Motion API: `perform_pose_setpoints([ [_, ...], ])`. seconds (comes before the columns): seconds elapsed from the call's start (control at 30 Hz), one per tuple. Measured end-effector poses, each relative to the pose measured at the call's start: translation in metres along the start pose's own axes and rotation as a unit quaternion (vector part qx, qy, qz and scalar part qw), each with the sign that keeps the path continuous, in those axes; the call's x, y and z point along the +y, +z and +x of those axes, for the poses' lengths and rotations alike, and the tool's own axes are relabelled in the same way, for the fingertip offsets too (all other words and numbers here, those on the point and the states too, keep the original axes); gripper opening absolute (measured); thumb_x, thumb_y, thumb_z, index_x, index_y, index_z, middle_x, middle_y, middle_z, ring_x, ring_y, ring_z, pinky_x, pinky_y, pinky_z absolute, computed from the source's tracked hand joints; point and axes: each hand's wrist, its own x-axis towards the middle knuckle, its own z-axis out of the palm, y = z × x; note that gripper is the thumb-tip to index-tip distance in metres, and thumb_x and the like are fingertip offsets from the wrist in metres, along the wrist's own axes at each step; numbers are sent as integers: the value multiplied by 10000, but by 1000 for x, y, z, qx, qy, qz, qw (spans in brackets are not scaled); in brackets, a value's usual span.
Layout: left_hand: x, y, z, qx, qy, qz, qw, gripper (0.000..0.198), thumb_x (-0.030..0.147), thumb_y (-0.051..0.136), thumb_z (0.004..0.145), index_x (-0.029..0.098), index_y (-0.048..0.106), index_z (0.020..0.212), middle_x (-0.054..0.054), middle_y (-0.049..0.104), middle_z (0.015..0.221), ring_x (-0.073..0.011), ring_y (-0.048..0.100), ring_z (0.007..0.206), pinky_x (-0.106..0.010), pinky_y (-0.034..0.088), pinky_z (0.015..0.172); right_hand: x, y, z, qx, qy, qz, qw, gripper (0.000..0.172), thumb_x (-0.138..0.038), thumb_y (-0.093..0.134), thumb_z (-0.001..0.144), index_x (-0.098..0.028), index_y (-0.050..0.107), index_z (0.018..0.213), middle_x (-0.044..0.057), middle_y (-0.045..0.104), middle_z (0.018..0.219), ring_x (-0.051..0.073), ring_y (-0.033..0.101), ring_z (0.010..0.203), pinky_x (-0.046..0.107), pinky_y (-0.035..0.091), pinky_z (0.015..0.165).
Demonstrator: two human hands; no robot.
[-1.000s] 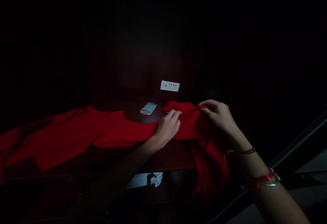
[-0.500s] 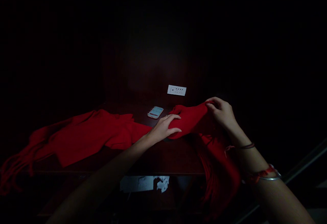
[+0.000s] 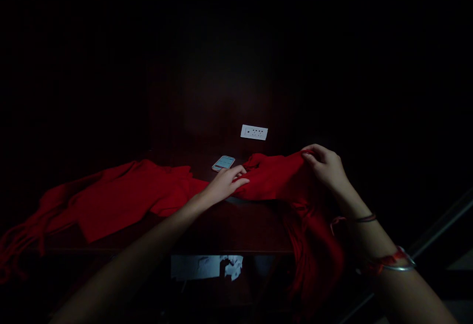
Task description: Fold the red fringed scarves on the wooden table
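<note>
A red scarf (image 3: 121, 201) with long fringes lies rumpled across a dark wooden surface. Its right part is pulled out toward my right hand (image 3: 327, 166), which pinches the upper edge between thumb and fingers. From there the cloth droops over the front edge, fringes dangling. My left hand (image 3: 225, 184) is on the narrow, bunched middle of the scarf, fingers and thumb curved around the fabric. Just behind that hand, a phone (image 3: 223, 163) with a lit screen lies flat, its near edge close to my fingers.
A white socket plate (image 3: 254, 132) is fixed to the dark back panel. Below the surface (image 3: 251, 230), pale papers (image 3: 195, 267) show on a lower level. A thin, light-coloured slanted bar (image 3: 439, 230) runs at the right. Most surroundings are too dark to make out.
My left hand has slid left along the scarf, its thumb and fingers closer together. My right hand has moved slightly right, drawing the cloth between them wider and flatter.
</note>
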Motion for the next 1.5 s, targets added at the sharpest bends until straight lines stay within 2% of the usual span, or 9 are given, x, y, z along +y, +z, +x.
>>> perform_pose_setpoints([
  [0.13,-8,-10,-12,-21,27,77,996,133,246,456,772,176,531,856,-32,570,868,-162,520,827,-288,398,748,8,-5,-2,11,0,-4,1000,161,-251,463,695,-192,595,768,29,622,715,166,559,653,254,415,570],
  [0.37,-16,-16,-19,-41,17,46,998,293,205,386,802,174,410,1093,-35,562,907,-137,530,822,-263,401,751,13,3,1,3,12,-43,999,168,-236,462,686,-174,603,753,33,628,701,160,558,647,251,406,576],
  [0.53,-17,-14,-23,-79,66,36,994,241,174,307,824,186,538,896,-23,570,916,-125,518,852,-247,377,785,29,15,1,-19,19,-42,999,181,-237,456,687,-162,606,757,39,631,713,159,557,657,254,406,583],
  [0.7,-17,-4,-30,-74,-23,37,996,206,316,522,714,174,533,861,-12,584,816,-146,534,740,-244,405,674,35,21,-2,-48,33,-37,998,176,-239,463,684,-165,602,764,36,625,701,153,552,646,241,398,565],
  [0.87,-20,-4,-31,-79,-95,16,992,342,313,476,747,178,460,1061,-4,587,779,-131,531,702,-224,392,636,42,25,-9,-86,54,-21,995,176,-270,477,678,-166,595,756,30,612,673,146,538,611,236,389,540],
  [1.03,-26,-18,-32,-131,-104,16,986,249,340,389,784,163,563,770,7,583,742,-119,513,672,-207,359,629,53,34,-23,-129,89,35,987,214,-330,471,686,-164,571,777,22,581,643,138,517,577,234,383,525],
  [1.27,-38,-23,-37,-138,-143,-25,980,374,432,330,782,151,440,562,43,409,545,-93,396,540,-195,312,515,49,33,-37,-177,98,85,976,275,-422,448,693,-165,538,735,11,545,620,122,486,559,223,373,516],
  [1.4,-44,-19,-38,-169,-163,-22,972,293,398,412,734,149,458,587,47,403,547,-90,380,537,-192,300,503,50,40,-40,-249,111,8,962,283,-415,422,700,-160,528,638,8,524,559,111,460,518,215,345,486],
  [1.5,-47,-19,-37,-187,-188,-37,963,157,302,504,660,147,494,675,39,468,607,-94,424,582,-190,328,540,54,47,-40,-261,127,-25,957,294,-410,405,703,-156,518,608,7,517,537,106,449,499,211,326,465],
])
